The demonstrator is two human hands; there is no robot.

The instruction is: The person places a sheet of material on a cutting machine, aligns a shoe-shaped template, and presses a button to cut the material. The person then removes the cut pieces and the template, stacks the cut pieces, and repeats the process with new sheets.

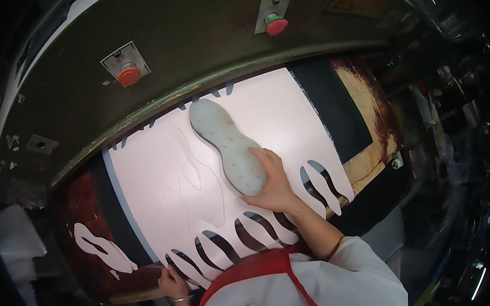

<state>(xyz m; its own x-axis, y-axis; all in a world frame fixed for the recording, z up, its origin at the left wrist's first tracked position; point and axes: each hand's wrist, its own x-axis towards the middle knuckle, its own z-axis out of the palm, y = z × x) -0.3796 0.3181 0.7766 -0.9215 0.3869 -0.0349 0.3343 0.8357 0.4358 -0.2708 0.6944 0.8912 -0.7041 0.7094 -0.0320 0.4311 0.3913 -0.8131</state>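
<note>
A pale pink sheet [144, 177] is spread over the work surface, with curved openings along its near and far edges and thin outlines on its middle. On it lies a grey, peanut-shaped cutting die [221, 135], slanting from far left to near right. My right hand [273, 185] grips the die's near end, thumb and fingers on opposite sides. My left hand [173, 284] is low at the sheet's near left corner with its fingers curled; what they hold, if anything, cannot be made out. A loose cut piece of the same pink material [104, 248] lies at the left.
Behind the sheet rises a dark green machine front [191, 37] bearing a red button [129, 76] and a pinkish-red button with a green collar [276, 25]. A black mat [339, 112] shows beyond the sheet's right edge, above a worn tan board [365, 170].
</note>
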